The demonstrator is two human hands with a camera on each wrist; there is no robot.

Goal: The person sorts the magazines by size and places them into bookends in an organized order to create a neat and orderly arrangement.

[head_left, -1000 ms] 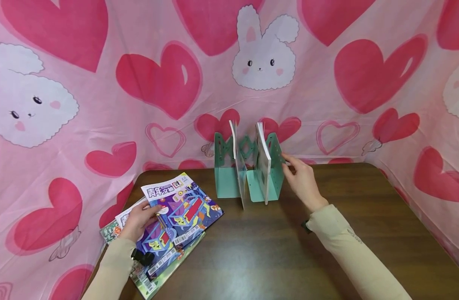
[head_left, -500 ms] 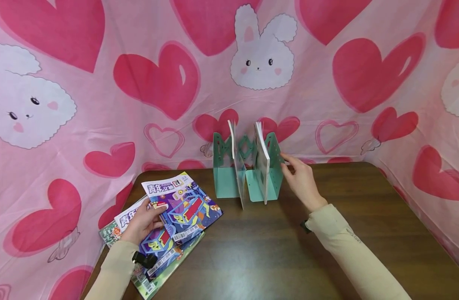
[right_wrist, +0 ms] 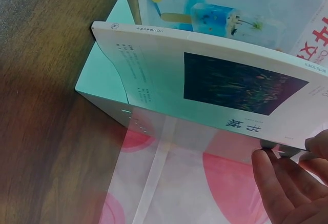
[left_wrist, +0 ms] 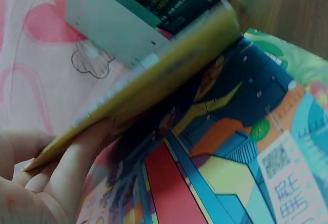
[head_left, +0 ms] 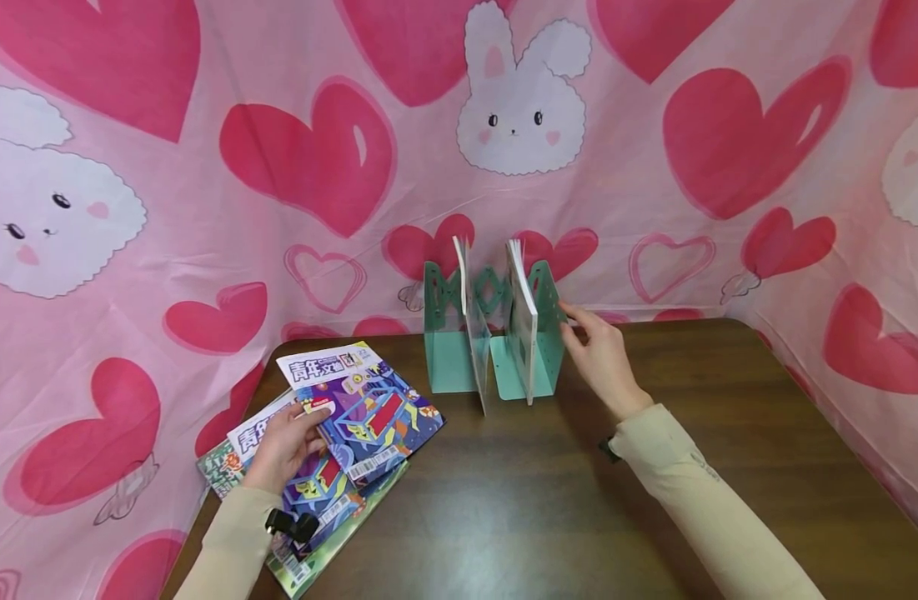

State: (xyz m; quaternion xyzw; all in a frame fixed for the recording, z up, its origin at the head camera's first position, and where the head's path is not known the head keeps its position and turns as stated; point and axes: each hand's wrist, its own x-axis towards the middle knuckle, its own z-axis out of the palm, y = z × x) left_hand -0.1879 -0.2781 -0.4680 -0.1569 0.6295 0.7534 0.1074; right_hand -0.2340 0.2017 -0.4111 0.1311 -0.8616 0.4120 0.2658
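Observation:
My left hand [head_left: 288, 442] pinches the left edge of a purple-blue magazine [head_left: 379, 417], thumb on its cover. In the left wrist view its yellow spine edge [left_wrist: 169, 75] stands tilted above a matching magazine [left_wrist: 220, 167]. Below lies a green-edged magazine [head_left: 353, 521], partly covered. At the back stands a teal expandable book rack [head_left: 453, 362]. My right hand [head_left: 601, 354] pinches the edge of its right end plate [head_left: 552, 333]. Inside that plate leans a white-covered book [right_wrist: 154, 70]; a thin magazine [head_left: 475, 333] stands further left in the rack.
The brown wooden table [head_left: 549, 517] stretches in front of the rack and to the right. A pink curtain [head_left: 428, 183] with hearts and rabbits hangs close behind the rack and along both sides.
My left hand has raised the top magazine's left edge slightly from the one beneath. My right hand stays on the rack's end plate, and the rack has not moved.

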